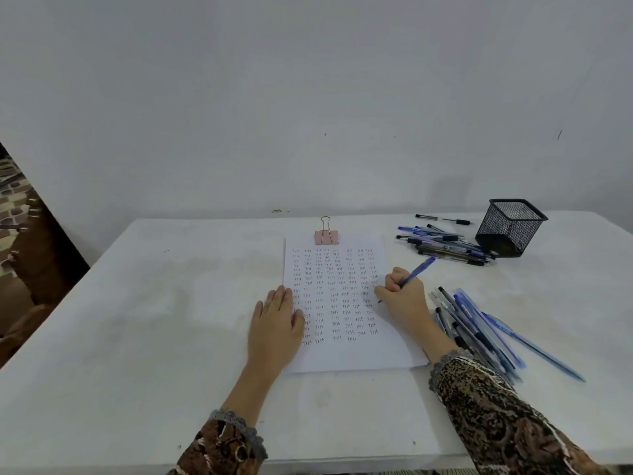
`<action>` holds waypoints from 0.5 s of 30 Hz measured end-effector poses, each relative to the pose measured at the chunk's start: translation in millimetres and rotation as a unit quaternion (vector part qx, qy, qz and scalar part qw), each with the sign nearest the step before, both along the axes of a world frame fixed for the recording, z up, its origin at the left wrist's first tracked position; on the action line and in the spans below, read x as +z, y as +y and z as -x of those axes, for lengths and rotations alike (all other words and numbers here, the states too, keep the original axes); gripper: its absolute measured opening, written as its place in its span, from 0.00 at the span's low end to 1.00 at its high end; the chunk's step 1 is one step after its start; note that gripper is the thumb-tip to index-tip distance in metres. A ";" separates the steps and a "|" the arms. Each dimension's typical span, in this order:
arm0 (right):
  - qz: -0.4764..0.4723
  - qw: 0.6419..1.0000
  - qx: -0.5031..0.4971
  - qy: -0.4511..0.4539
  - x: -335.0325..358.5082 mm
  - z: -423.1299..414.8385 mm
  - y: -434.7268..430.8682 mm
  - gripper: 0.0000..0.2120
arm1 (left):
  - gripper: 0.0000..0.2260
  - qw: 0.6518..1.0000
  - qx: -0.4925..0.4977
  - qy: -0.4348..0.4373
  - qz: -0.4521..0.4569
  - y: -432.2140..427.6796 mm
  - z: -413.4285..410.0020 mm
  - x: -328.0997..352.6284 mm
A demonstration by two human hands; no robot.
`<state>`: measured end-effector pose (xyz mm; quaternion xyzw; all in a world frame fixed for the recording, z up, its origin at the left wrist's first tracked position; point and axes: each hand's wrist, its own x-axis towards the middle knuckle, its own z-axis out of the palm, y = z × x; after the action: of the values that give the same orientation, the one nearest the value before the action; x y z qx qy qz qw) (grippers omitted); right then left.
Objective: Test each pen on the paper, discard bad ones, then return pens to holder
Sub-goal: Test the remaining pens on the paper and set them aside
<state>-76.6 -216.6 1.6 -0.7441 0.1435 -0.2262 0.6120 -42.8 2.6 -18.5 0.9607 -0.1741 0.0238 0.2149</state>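
Right hand (404, 299) fingers curled round blue pen (416, 271), tip on paper (346, 354) near right edge. Left hand (277, 320) fingers straight, flat, pressing paper left edge. Pen pile (479, 323) at 4 o'clock of paper; second pile (445, 245), mesh holder (510, 231) at 2 o'clock.

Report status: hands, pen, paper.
Right hand grips blue pen, tip on paper. Left hand flat on paper's edge. Loose pens beside right wrist; nothing blocking.
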 end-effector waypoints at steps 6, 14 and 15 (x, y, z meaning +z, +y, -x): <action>0.005 1.000 0.014 0.006 3.2 -0.7 -1.2 0.23 | 0.23 1.000 -0.001 0.002 0.009 0.1 -0.5 0.3; 0.015 1.000 -0.016 -0.003 6.5 0.6 0.9 0.24 | 0.23 1.000 0.001 0.000 0.012 0.3 -0.3 0.8; 0.017 1.000 -0.013 -0.002 6.4 0.3 1.2 0.24 | 0.23 1.000 0.001 0.001 0.012 0.7 -0.3 0.8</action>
<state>-76.9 -215.4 8.0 -0.7519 0.1481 -0.2376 0.5968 -42.4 3.2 -17.7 0.9582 -0.1725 0.0255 0.2268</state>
